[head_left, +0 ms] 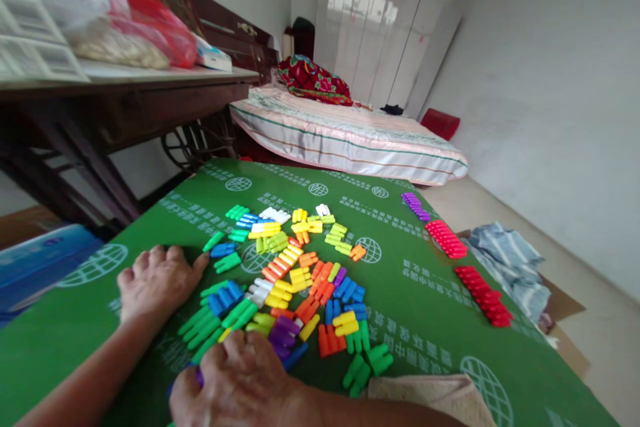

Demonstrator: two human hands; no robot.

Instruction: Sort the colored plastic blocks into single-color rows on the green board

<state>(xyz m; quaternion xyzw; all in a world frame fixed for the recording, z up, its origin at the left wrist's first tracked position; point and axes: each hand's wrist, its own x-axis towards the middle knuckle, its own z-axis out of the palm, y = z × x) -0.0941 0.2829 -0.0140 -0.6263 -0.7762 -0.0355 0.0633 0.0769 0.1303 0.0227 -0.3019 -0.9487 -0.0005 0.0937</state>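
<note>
A heap of small plastic pieces [295, 280] in green, blue, yellow, orange, white and purple lies on the green printed cloth [425, 307]. My left hand [155, 280] rests knuckles up at the heap's left edge, fingers curled, thumb towards a green piece [214, 241]. My right hand [237, 380] is at the heap's near edge, fingers bent over purple and blue pieces [285, 337]. Sorted rows lie at the right: red pieces [483, 303], another red row [446, 238] and purple pieces [415, 205].
A dark wooden table [125, 100] with plastic bags [125, 13] stands at the left. A bed [345, 130] with striped bedding is behind. A beige towel [425, 397] lies at the near edge. Cloth and cardboard [515, 267] lie on the floor at the right.
</note>
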